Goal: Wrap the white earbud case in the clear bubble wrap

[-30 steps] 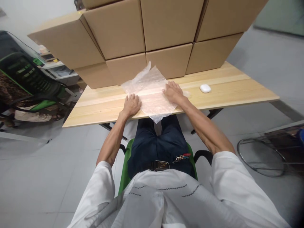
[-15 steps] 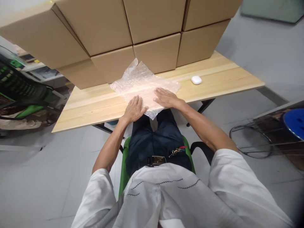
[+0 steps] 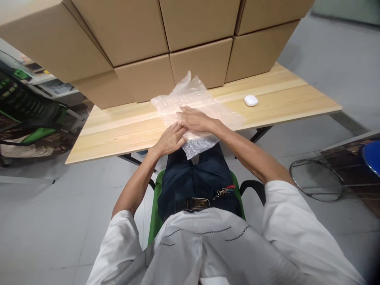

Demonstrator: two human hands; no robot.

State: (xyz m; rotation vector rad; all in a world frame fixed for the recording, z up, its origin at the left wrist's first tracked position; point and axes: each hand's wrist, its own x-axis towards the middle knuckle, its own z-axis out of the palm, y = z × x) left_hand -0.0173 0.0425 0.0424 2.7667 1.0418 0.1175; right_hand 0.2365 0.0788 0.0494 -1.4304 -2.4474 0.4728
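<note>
A crumpled sheet of clear plastic wrap [image 3: 197, 93] lies on the wooden table [image 3: 118, 134], its near corner hanging over the front edge above my lap. Flat across the middle of the sheet rests my right hand [image 3: 194, 118], fingers stretched out and pointing left. My left hand [image 3: 170, 139] lies at the sheet's near left side, fingers extended, its tips touching or just beside the right hand's fingers. Neither hand grips anything. To the right of the wrap sits a small white rounded case [image 3: 251, 100].
Stacked cardboard boxes [image 3: 202, 63] line the back of the table. A black and green chair [image 3: 26, 107] stands at the left. Toward the right are a blue stool [image 3: 371, 156] and a metal ring [image 3: 316, 180] near the floor.
My right hand has slid left across the wrap to meet my left hand. The wrap has shifted right and spread, and more of it hangs over the front edge.
</note>
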